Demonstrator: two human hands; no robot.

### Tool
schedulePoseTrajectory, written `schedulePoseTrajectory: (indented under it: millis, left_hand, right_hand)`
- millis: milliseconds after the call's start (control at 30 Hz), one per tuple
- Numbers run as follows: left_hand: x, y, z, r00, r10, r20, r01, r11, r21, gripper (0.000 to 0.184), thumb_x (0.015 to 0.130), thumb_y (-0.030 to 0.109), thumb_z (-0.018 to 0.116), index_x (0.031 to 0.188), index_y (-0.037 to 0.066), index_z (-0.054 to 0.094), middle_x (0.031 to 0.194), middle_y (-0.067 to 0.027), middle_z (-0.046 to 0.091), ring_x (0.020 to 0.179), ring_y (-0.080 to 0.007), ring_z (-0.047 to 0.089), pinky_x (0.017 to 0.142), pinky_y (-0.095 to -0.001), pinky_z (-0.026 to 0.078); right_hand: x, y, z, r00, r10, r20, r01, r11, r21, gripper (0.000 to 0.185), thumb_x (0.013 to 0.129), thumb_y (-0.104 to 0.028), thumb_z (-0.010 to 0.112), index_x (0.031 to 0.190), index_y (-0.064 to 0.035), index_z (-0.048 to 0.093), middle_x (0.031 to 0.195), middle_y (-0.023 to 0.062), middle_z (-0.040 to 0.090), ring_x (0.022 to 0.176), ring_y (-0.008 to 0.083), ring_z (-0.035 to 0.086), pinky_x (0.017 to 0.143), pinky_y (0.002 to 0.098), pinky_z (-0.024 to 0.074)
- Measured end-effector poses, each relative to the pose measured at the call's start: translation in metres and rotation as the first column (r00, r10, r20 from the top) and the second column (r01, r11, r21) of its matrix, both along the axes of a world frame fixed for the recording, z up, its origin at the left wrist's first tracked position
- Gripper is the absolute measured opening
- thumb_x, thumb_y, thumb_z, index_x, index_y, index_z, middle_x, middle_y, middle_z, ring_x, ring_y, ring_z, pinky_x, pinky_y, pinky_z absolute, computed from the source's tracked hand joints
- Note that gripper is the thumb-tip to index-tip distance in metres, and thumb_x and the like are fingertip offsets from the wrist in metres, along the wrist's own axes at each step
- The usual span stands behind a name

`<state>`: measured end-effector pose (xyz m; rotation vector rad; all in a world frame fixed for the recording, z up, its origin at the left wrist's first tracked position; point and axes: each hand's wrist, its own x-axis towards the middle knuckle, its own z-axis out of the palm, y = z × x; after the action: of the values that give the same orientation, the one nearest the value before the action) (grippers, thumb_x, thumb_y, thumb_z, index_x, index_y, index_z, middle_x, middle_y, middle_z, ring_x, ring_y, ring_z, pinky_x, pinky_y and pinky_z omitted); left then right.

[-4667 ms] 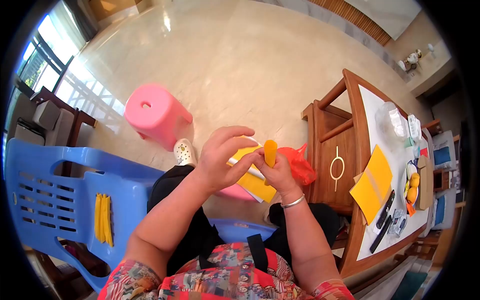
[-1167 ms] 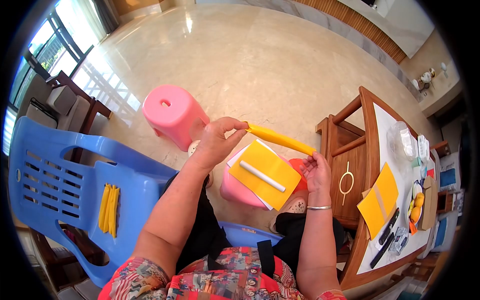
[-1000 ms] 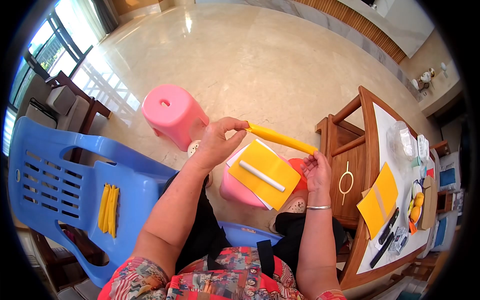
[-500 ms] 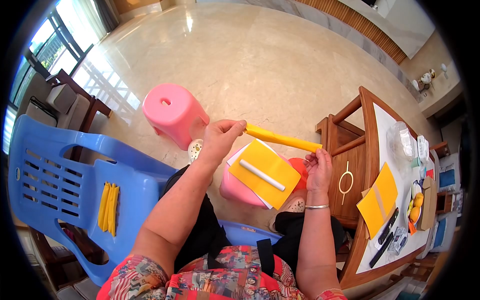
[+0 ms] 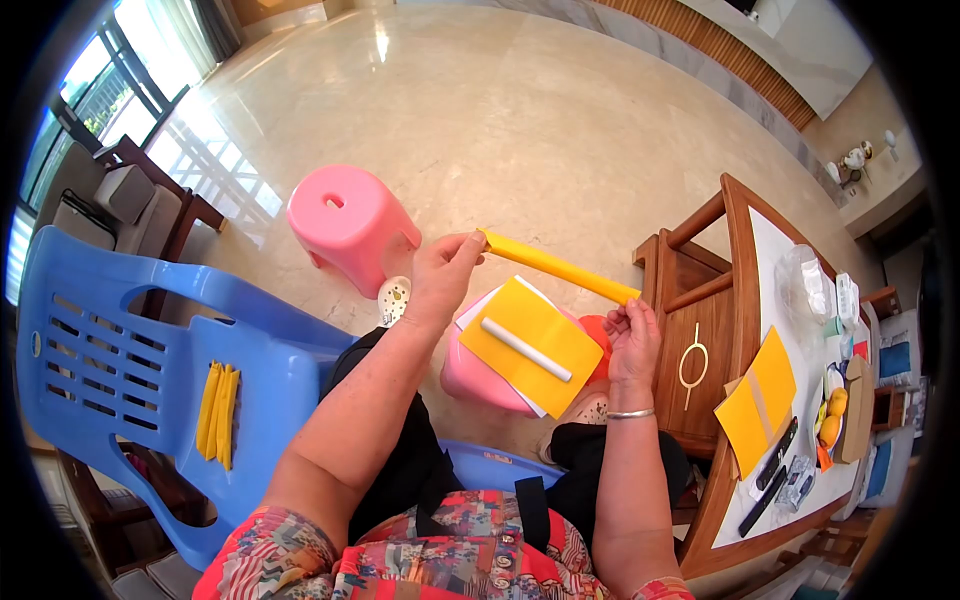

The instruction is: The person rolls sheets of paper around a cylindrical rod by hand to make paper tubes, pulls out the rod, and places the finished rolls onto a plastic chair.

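A yellow rolled paper tube [image 5: 560, 266] is stretched between my hands above a low pink stool. My left hand [image 5: 447, 268] pinches its far-left end between thumb and fingers. At the other end, the fingertips of my right hand [image 5: 633, 335] close on the tube; a bangle circles that wrist. Below, a yellow paper sheet [image 5: 500, 372] lies over white paper on the pink stool [image 5: 468, 378]. A white rod [image 5: 527, 350] rests diagonally on the yellow sheet. Several similar yellow paper tubes [image 5: 218, 412] lie side by side on the blue chair's seat.
The blue plastic chair [image 5: 90, 340] stands at my left, and another pink stool [image 5: 345, 220] is ahead. To the right, a wooden table [image 5: 728, 390] bears yellow sheets [image 5: 765, 390], black-handled tools [image 5: 765, 495], a plastic bag [image 5: 800, 280] and fruit [image 5: 830, 425].
Both hands have shifted slightly left with the yellow paper tube. Its left end has risen a little, so it slants more. The papers and rod stay in place.
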<state>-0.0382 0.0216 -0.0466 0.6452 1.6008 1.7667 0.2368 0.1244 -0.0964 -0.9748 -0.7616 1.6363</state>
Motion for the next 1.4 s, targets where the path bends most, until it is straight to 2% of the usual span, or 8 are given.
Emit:
schedulePoseTrajectory:
  millis: [367,467,633,700,867,1067,1267,1400]
  left_hand:
    - [-0.005,-0.004,0.018,0.980,0.013,-0.198,-0.037,0.992,-0.117,0.032,0.092,0.025,0.078,0.112,0.001,0.074,0.111,-0.0087,0.072,0.094,-0.0167,0.067,0.084,-0.0296,0.050]
    - [-0.001,-0.014,0.037,0.411,0.206,-0.888,-0.118,0.978,0.172,0.050,0.085,0.026,0.083,0.128,0.007,0.067,0.123,-0.0129,0.067,0.108,-0.0279,0.065,0.096,-0.0389,0.048]
    - [0.040,-0.033,0.044,0.186,-0.349,-0.919,0.223,0.925,-0.306,0.088,0.076,0.028,0.085,0.153,0.016,0.045,0.139,-0.0144,0.055,0.134,-0.0308,0.047,0.114,-0.0580,0.031]
    - [0.050,-0.024,0.034,0.111,-0.381,-0.918,0.143,0.920,-0.365,0.081,0.081,0.025,0.079,0.153,0.013,0.044,0.116,-0.0119,0.066,0.118,-0.0311,0.058,0.111,-0.0598,0.036]
    - [0.018,-0.039,0.043,0.181,-0.386,-0.904,0.120,0.922,-0.369,0.038,0.086,0.013,0.066,0.124,0.010,0.066,0.087,-0.0081,0.071,0.086,-0.0311,0.071,0.089,-0.0498,0.053]
    - [-0.060,-0.191,0.066,0.394,-0.319,-0.862,-0.166,0.898,-0.408,0.031,0.085,0.015,0.069,0.116,0.012,0.069,0.100,-0.0121,0.073,0.097,-0.0350,0.071,0.084,-0.0471,0.056]
    - [-0.150,-0.377,-0.026,0.713,-0.310,-0.628,-0.530,0.348,-0.773,0.029,0.090,0.019,0.065,0.118,0.016,0.069,0.110,-0.0145,0.072,0.106,-0.0367,0.068,0.090,-0.0494,0.054]
    - [-0.159,-0.445,-0.085,0.742,-0.285,-0.608,-0.553,0.253,-0.794,0.029,0.089,0.020,0.066,0.118,0.016,0.070,0.113,-0.0159,0.072,0.108,-0.0374,0.068,0.093,-0.0495,0.053]
  right_hand:
    - [0.002,0.005,0.002,0.998,-0.058,0.034,0.057,0.997,0.043,0.016,0.100,-0.019,0.069,0.109,-0.0076,0.063,0.090,0.0017,0.066,0.080,0.0131,0.065,0.074,0.0274,0.0555]
    - [0.005,0.011,-0.004,0.988,-0.057,0.146,0.041,0.993,0.114,0.015,0.101,-0.019,0.068,0.111,-0.0082,0.064,0.089,0.0004,0.065,0.079,0.0119,0.064,0.072,0.0278,0.0562]
    - [-0.009,-0.029,0.010,0.953,0.025,0.303,-0.080,0.982,0.170,0.016,0.101,-0.017,0.067,0.110,-0.0034,0.065,0.086,0.0023,0.064,0.078,0.0117,0.061,0.075,0.0261,0.0526]
    - [-0.019,-0.039,0.017,0.951,0.122,0.285,-0.184,0.962,0.203,0.013,0.103,-0.014,0.064,0.108,-0.0030,0.064,0.085,0.0020,0.063,0.077,0.0122,0.060,0.074,0.0265,0.0530]
    - [-0.056,-0.054,0.034,0.933,0.325,0.154,-0.359,0.870,0.339,0.018,0.107,-0.013,0.057,0.122,-0.0048,0.062,0.090,0.0020,0.062,0.078,0.0110,0.058,0.075,0.0248,0.0506]
    - [-0.043,-0.049,0.016,0.898,0.389,0.204,-0.428,0.880,0.207,0.024,0.106,-0.016,0.060,0.128,-0.0058,0.061,0.092,-0.0004,0.063,0.080,0.0094,0.059,0.076,0.0227,0.0499]
    - [-0.039,-0.031,-0.004,0.896,0.343,0.282,-0.363,0.932,0.020,0.023,0.105,-0.018,0.062,0.125,-0.0064,0.064,0.090,-0.0014,0.063,0.075,0.0084,0.059,0.069,0.0208,0.0505]
    - [-0.037,-0.036,-0.019,0.852,0.374,0.367,-0.388,0.921,-0.036,0.023,0.104,-0.018,0.064,0.124,-0.0061,0.064,0.088,-0.0019,0.064,0.071,0.0081,0.061,0.064,0.0189,0.0502]
